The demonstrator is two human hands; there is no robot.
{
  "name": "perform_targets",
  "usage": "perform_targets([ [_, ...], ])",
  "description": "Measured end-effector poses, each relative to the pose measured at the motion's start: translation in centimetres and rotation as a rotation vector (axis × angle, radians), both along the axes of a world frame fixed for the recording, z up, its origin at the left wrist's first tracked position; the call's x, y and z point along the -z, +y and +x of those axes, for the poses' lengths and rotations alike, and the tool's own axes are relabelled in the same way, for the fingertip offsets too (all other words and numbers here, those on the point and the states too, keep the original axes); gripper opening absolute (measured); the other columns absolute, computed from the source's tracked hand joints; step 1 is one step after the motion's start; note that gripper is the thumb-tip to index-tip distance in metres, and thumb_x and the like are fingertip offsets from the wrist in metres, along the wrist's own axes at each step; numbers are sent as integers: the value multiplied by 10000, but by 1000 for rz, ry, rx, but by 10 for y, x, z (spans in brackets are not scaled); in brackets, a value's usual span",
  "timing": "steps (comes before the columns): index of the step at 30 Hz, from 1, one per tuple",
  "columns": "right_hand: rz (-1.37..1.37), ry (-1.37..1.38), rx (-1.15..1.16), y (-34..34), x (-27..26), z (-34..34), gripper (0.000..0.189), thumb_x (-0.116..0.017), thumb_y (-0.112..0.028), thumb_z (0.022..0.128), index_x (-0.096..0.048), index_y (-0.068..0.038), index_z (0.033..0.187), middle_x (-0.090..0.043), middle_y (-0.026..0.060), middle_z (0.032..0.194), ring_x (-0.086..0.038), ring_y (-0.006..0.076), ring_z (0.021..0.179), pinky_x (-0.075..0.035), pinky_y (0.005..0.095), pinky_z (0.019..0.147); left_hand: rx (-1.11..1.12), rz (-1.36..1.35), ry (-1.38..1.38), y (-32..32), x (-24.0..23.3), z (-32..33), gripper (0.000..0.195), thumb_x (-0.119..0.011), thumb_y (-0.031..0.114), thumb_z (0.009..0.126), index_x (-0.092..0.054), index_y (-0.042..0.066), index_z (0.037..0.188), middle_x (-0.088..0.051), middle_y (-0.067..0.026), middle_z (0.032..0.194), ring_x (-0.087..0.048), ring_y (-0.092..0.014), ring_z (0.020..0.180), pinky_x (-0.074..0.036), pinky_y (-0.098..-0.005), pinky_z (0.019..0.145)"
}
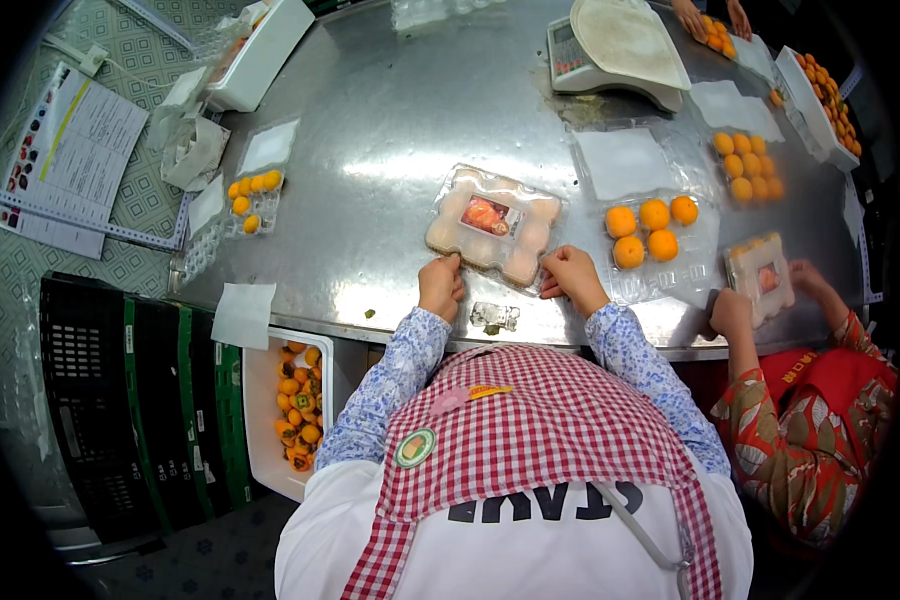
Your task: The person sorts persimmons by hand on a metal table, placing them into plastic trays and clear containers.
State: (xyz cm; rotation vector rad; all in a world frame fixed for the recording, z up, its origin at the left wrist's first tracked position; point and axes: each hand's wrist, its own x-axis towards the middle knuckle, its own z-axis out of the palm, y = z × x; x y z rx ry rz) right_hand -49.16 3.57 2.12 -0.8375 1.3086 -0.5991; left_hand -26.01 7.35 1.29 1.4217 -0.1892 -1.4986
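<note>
A clear plastic clamshell pack [521, 259] lies tilted on the steel table in front of me, its lid down over rounded fruit under a pale sheet. A printed label [493, 217] sits on its lid. My left hand [441, 288] pinches the near left edge of the pack between thumb and fingers. At the near right corner, my right hand [574, 280] grips the rim in the same way. Just right of it is an open clamshell tray [649, 281] with several orange persimmons [654, 214]; a white pad [622, 163] lies in its lid half.
A weighing scale [619, 52] stands at the back. At right, a co-worker's hands [731, 313] hold another pack [763, 281]. A foam box of persimmons [328, 435] is at my left, beside stacked crates [172, 405]. Another tray [266, 202] lies far left.
</note>
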Motion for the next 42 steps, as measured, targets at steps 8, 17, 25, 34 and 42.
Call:
perform_targets([
  [8, -24, -26, 12, -2, 6, -1, 197, -551, -140, 830, -503, 44, 879, -572, 117, 706, -589, 178, 522, -546, 294, 446, 188, 119, 61, 2, -9, 15, 116, -533, 129, 905, -502, 64, 813, -463, -15, 667, -426, -123, 519, -321, -259, 439],
  [17, -24, -88, 58, -2, 2, -4, 237, -582, -183, 864, -530, 41, 922, -583, 103, 739, -591, 164, 548, -538, 275, 476, 17, 44, 97, 5, 5, 4, 147, -541, 87, 866, -460, 90, 743, -398, 8, 623, -302, -79, 437, -220, -244, 376],
  [25, 189, -77, 44, 58, -7, -32, 353, -588, -276, 896, -550, 49, 1030, -602, 113, 882, -616, 172, 649, -541, 283, 568, -44, 91, 194, 9, -6, -26, 150, -504, 83, 881, -442, 119, 749, -359, 34, 584, -246, -71, 403, -192, -229, 369],
  [34, 300, -658, 425, 45, 21, 33, 176, -604, -185, 893, -559, -21, 940, -590, 54, 790, -559, 134, 654, -497, 276, 598, -79, 92, 290, 14, -8, -49, 155, -521, 84, 876, -446, 110, 743, -364, 27, 586, -245, -80, 412, -191, -245, 377],
  [42, 180, -519, 568, 43, 18, 45, 122, -590, -136, 864, -524, -48, 810, -536, 36, 659, -504, 125, 506, -448, 277, 457, -90, 109, 323, 14, -11, -58, 173, -510, 88, 888, -425, 116, 740, -353, 25, 591, -244, -84, 428, -203, -245, 382],
])
